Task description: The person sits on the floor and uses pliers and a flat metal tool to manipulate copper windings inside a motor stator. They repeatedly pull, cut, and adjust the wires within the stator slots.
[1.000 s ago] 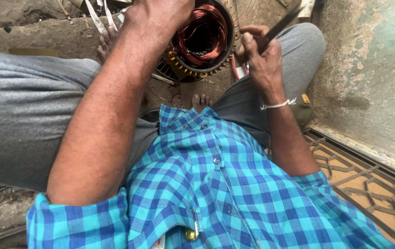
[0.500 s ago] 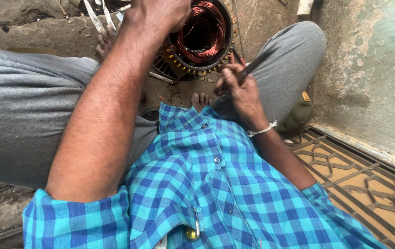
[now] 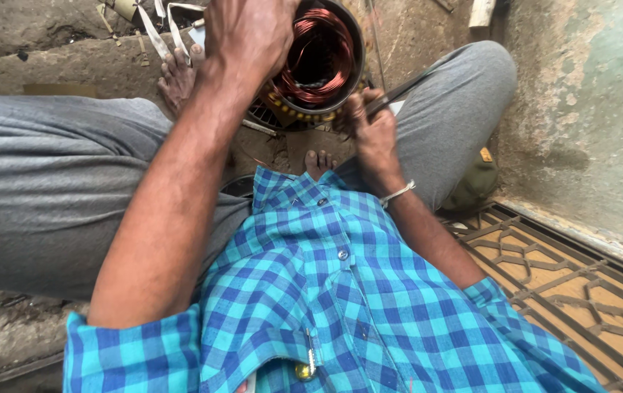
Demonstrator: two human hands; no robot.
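A round motor stator [image 3: 322, 62] with copper wire coils inside stands between my feet on the ground. My left hand [image 3: 249, 33] grips its upper left rim from above. My right hand [image 3: 369, 124] is closed around a thin dark rod-like tool [image 3: 417, 81] whose tip lies at the stator's lower right edge. A string band circles my right wrist. My bare toes [image 3: 179, 76] show to the left of the stator and one toe [image 3: 315, 161] below it.
I sit with grey trousers [image 3: 42, 189] spread on a dirt floor. White strips [image 3: 158, 29] lie at the top left. A rough wall [image 3: 588, 109] rises on the right. A metal grille [image 3: 566, 291] lies at the lower right.
My right hand has moved left and down with the tool, from beside my knee to the stator's lower edge. My left hand has stayed on the stator.
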